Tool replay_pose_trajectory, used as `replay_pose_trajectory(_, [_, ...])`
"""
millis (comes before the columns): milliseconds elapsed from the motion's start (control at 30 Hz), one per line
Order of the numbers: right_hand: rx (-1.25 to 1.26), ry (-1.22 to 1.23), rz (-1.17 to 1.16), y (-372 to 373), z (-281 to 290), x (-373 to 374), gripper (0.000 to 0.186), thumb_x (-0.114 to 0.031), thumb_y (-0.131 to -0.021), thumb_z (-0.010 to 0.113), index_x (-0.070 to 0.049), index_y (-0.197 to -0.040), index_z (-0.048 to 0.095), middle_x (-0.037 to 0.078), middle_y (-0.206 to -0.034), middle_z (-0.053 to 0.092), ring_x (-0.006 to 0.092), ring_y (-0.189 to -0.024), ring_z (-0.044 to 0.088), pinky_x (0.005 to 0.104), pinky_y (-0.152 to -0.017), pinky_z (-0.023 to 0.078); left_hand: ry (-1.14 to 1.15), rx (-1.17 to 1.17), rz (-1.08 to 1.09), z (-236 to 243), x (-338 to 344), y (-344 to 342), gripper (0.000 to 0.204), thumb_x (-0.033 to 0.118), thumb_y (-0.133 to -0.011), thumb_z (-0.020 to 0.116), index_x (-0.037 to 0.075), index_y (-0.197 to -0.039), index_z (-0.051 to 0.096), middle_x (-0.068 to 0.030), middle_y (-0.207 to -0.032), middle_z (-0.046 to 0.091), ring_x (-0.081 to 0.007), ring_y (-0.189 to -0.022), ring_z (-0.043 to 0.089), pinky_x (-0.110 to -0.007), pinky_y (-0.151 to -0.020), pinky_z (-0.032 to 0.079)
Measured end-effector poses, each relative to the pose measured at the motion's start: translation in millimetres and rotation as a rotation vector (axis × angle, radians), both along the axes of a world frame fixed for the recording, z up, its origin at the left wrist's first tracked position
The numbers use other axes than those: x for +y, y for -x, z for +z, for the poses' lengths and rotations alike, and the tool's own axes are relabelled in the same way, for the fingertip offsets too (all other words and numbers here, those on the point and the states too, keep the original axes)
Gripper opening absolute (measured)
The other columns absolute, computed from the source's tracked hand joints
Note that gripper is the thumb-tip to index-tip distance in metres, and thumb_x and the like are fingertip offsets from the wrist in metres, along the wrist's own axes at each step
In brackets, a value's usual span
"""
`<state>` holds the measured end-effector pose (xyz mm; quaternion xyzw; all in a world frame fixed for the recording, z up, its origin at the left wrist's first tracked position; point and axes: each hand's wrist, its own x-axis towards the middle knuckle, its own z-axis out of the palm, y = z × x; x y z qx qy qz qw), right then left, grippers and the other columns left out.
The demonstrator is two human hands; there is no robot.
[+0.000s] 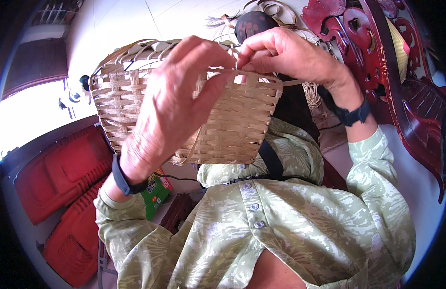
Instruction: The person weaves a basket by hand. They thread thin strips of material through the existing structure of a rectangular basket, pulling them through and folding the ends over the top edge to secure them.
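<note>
A woven basket (pixel 235 123) made of flat tan strips rests against my lap, its rim tilted up in front of me. My left hand (pixel 177 91) reaches over the near wall, thumb and fingers closed on the rim near its middle. Just to the right, my right hand (pixel 288 55) has its thumb and fingertips pinched together at the same rim. What lies between those right fingertips is too small and hidden to tell. A loose strip (pixel 195 144) hangs in a curve down the basket's near wall. Strip ends overlap along the far rim (pixel 150 50).
Coiled strips (pixel 281 9) and a dark rounded object (pixel 254 26) lie on the floor beyond the basket. A carved dark-red wooden chair (pixel 387 58) stands at right. Red plastic stools or seats (pixel 64 173) are at left, near a green box (pixel 155 195).
</note>
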<state>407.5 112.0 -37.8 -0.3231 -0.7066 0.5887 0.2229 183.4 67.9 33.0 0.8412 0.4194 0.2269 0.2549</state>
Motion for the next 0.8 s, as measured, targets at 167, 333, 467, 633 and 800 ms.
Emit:
replay_pose_trajectory(167, [-0.029, 0.269, 0.183, -0.9, 6.0, 18.9, 0.028, -0.022, -0.087, 0.071, 0.000, -0.104, 0.071, -0.004, -0.078, 0.066, 0.0025, -0.065, 0.054, 0.0188, -0.058, 0.043, -0.180, 0.052, 0.011, -19.1, -18.4, -3.6, 0.013, 0.006, -0.081, 0.071, 0.008, -0.094, 0.068, -0.0087, -0.107, 0.061, -0.0296, -0.093, 0.061, -0.039, -0.080, 0.050])
replay_pose_trajectory(333, [-0.082, 0.314, 0.228, -7.9, 23.0, 14.8, 0.027, -0.014, -0.090, 0.065, 0.002, -0.111, 0.070, -0.005, -0.090, 0.067, 0.0028, -0.080, 0.056, 0.0199, -0.074, 0.046, -0.308, 0.100, 0.043, -27.3, -25.3, -6.0, 0.016, 0.009, -0.079, 0.073, 0.009, -0.094, 0.069, -0.0071, -0.110, 0.061, -0.0291, -0.095, 0.059, -0.040, -0.085, 0.047])
replay_pose_trajectory(467, [-0.043, -0.034, 0.220, -14.6, 14.0, 1.4, 0.029, -0.019, -0.093, 0.057, 0.002, -0.109, 0.069, 0.008, -0.107, 0.066, 0.0138, -0.100, 0.059, 0.0289, -0.089, 0.046, -0.384, 0.113, 0.020, -33.3, -25.9, -6.0, 0.021, 0.009, -0.076, 0.073, 0.010, -0.097, 0.068, -0.0061, -0.109, 0.062, -0.0268, -0.097, 0.060, -0.041, -0.089, 0.047])
replay_pose_trajectory(633, [0.097, 0.048, 0.034, -12.3, 5.2, -19.2, 0.024, -0.013, -0.095, 0.051, 0.001, -0.103, 0.069, 0.010, -0.111, 0.063, 0.0191, -0.109, 0.057, 0.0307, -0.094, 0.045, -0.505, 0.211, 0.010, -33.6, -27.7, -8.4, 0.018, 0.014, -0.077, 0.068, 0.012, -0.095, 0.066, -0.0048, -0.110, 0.062, -0.0241, -0.100, 0.060, -0.044, -0.096, 0.043])
replay_pose_trajectory(800, [0.202, -0.585, -0.005, -10.4, -17.7, -31.1, 0.023, -0.007, -0.097, 0.051, 0.001, -0.116, 0.063, 0.011, -0.120, 0.059, 0.0219, -0.113, 0.056, 0.0302, -0.101, 0.043, -0.497, 0.231, 0.077, -35.9, -33.6, -15.0, 0.014, 0.013, -0.079, 0.064, 0.010, -0.092, 0.065, -0.0013, -0.110, 0.062, -0.0218, -0.099, 0.059, -0.045, -0.099, 0.040])
